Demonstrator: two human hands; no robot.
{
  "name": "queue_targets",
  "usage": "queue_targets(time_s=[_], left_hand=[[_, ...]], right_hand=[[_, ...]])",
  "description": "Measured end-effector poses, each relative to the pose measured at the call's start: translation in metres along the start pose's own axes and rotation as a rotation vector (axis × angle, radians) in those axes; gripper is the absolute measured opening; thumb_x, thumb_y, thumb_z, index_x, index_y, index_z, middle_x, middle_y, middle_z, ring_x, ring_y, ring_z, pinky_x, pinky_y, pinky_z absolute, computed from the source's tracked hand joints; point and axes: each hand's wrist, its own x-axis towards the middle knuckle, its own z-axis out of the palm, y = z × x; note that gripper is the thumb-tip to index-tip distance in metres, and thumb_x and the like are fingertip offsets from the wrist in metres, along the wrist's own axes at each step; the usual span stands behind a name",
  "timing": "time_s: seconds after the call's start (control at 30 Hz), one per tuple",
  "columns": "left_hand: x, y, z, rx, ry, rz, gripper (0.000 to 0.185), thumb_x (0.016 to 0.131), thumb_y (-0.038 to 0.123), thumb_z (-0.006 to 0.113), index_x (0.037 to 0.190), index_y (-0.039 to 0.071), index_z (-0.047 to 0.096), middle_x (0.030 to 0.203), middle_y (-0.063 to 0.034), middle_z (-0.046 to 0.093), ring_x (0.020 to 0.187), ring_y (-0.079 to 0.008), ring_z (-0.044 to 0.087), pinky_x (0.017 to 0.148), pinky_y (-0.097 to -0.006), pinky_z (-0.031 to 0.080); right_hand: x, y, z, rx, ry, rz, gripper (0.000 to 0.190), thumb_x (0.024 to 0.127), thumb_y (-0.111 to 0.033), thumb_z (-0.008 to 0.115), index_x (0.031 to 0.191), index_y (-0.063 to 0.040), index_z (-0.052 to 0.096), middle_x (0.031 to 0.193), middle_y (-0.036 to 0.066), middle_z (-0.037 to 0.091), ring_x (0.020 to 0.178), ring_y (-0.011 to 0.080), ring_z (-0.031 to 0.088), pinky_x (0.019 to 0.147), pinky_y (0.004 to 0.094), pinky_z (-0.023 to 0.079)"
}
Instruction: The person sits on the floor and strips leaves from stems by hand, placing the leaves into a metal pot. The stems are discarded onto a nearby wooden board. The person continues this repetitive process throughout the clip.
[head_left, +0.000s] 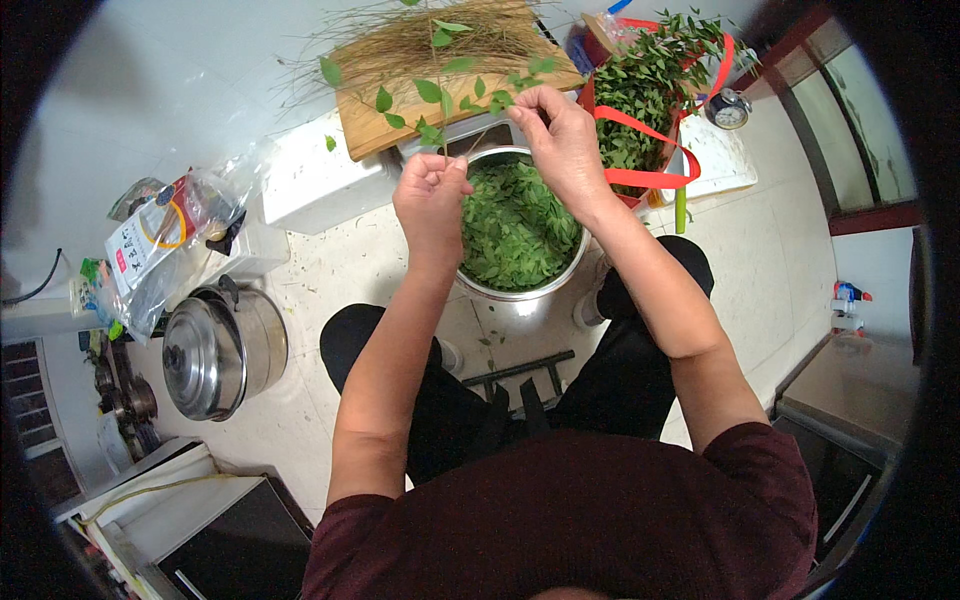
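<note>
My left hand (435, 202) grips the lower end of a thin leafy branch (442, 112), which rises from my fingers with green leaves on its side twigs. At the right of that branch, my right hand (559, 142) pinches a side twig between thumb and fingertips. Below both hands stands a round metal pot (525, 294), filled well up with loose green leaves (517, 232). Behind the branch, a wooden board (457, 94) bears a heap of thin bare stems (427, 41). My palms and some of my fingers are turned out of sight.
A red bag (651, 178) crammed with leafy branches (637, 105) stands at the right, near a small alarm clock (727, 109). On the left are a lidded steel pot (221, 349) and plastic packaging (161, 232). Leaf scraps dot the tiled floor (345, 262).
</note>
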Motion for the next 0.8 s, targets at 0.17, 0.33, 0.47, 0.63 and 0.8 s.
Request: queue_targets(time_s=[0.17,0.33,0.47,0.63,0.8], left_hand=[[0.002,0.005,-0.005,-0.050,0.017,0.006,0.010,0.080,0.005,0.060,0.077,0.006,0.051,0.063,0.0021,0.053,0.054,-0.0032,0.046,0.050,-0.0157,0.034],[0.002,0.004,-0.002,0.017,-0.004,-0.018,0.011,0.080,0.004,0.061,0.077,0.006,0.051,0.063,0.0022,0.052,0.055,-0.0033,0.047,0.050,-0.0158,0.035],[0.000,-0.002,0.002,0.032,-0.015,0.042,0.011,0.081,0.005,0.060,0.077,0.008,0.050,0.060,0.0018,0.053,0.044,-0.0011,0.038,0.040,-0.0152,0.025],[-0.001,-0.004,0.007,0.009,-0.038,0.097,0.011,0.081,0.005,0.060,0.077,0.008,0.050,0.059,0.0018,0.052,0.044,-0.0012,0.038,0.040,-0.0153,0.025],[-0.001,0.004,-0.004,-0.029,-0.001,-0.037,0.010,0.081,0.005,0.061,0.078,0.007,0.051,0.060,0.0011,0.053,0.046,-0.0017,0.039,0.041,-0.0157,0.026]], right_hand=[[0.000,0.004,-0.011,-0.170,-0.288,-0.120,0.021,0.080,-0.021,0.061,0.084,0.000,0.061,0.075,0.008,0.056,0.070,0.0140,0.051,0.063,0.0276,0.042],[0.006,-0.002,-0.006,-0.013,-0.118,-0.007,0.027,0.077,-0.023,0.064,0.088,0.002,0.061,0.071,0.006,0.048,0.065,0.0145,0.047,0.061,0.0281,0.040],[0.007,0.002,0.000,-0.058,-0.192,0.075,0.023,0.075,-0.018,0.067,0.081,0.002,0.058,0.068,0.004,0.043,0.061,0.0129,0.041,0.057,0.0270,0.036],[0.010,0.011,0.000,0.010,0.062,0.005,0.014,0.071,-0.012,0.067,0.072,-0.001,0.058,0.070,0.009,0.052,0.064,0.0211,0.052,0.058,0.0308,0.042],[0.016,0.012,-0.019,0.105,-0.062,0.159,0.025,0.080,-0.020,0.061,0.072,0.002,0.055,0.065,0.003,0.047,0.061,0.0116,0.045,0.057,0.0271,0.039]])
